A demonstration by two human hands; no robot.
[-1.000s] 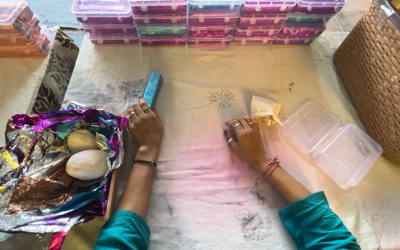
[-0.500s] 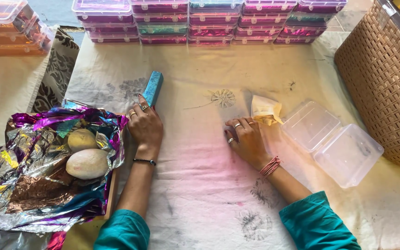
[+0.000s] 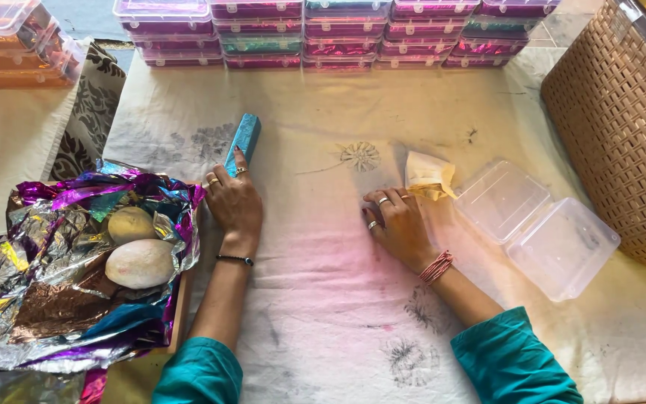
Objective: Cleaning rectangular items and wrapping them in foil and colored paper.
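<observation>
Head view: my left hand rests flat, fingertips touching blue foil-wrapped bar on bench. Right hand open, empty. Bar looks light, stiff, slippery; I'd grip its long sides.

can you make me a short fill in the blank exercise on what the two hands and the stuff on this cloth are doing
1. The left hand touches a long foil-wrapped block coloured ____.
2. The clear plastic hinged box beside the right hand lies ____.
3. Two pale oval stones rest on crumpled shiny ____.
4. The brown woven basket stands on the person's ____ side.

Missing words: blue; open; foil; right
</observation>
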